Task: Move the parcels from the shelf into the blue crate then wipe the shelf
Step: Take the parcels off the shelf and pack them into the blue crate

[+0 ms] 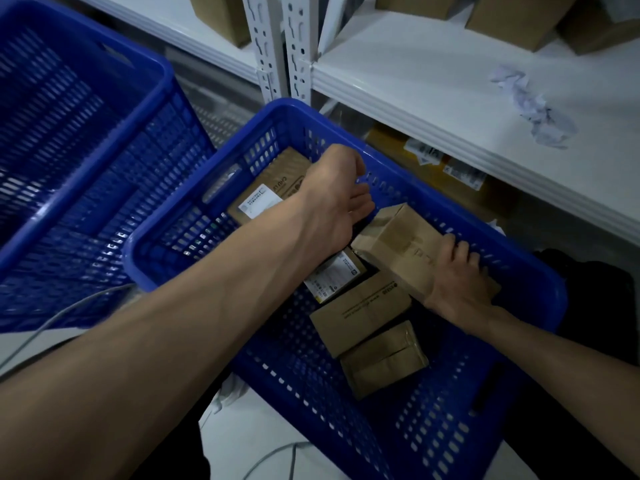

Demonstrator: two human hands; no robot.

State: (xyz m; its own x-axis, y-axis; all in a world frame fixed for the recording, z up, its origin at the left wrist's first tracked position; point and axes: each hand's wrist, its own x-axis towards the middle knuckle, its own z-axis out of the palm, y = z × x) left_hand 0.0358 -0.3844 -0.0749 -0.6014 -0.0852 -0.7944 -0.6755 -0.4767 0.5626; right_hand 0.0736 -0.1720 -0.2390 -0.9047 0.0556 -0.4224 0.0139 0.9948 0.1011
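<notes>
A blue crate [540, 271] stands on the floor in front of the white shelf [415, 74]. Inside it lie several brown cardboard parcels, some with white labels. My right hand [457, 278] grips a long brown parcel [391, 240] that leans against the crate's right wall. My left hand [332, 202] reaches into the crate with fingers curled at that parcel's far end; whether it grips the parcel is hidden. Two more parcels [360, 311] lie lower in the crate. A labelled parcel [258, 204] lies at the far side.
A second, larger blue crate [69, 133] stands to the left. A crumpled white cloth or paper [533, 105] lies on the shelf. Brown boxes [509, 15] remain at the shelf's back. More labelled parcels [450, 164] sit on the level below. Cables cross the floor.
</notes>
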